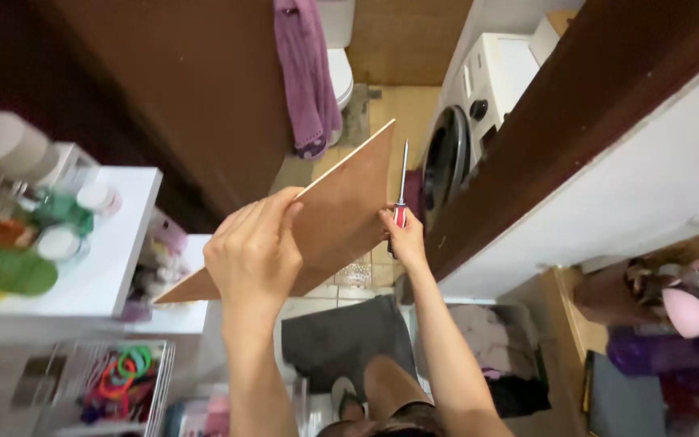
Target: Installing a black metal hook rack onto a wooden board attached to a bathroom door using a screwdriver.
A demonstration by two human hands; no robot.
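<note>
Left hand (254, 252) grips the lower edge of a thin brown wooden panel (333, 206) held up before the washing machine (467, 133), while the right hand (404, 239), at the panel's right edge, clasps a red-handled screwdriver (400, 194) pointing upward, not yet applied to anything.

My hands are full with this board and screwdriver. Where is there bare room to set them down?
The white shelf is bare along its front edge, right of the bottles. The grey mat on the floor below is also free. The left shelf back, the wire basket and the right-hand counter are crowded.
</note>
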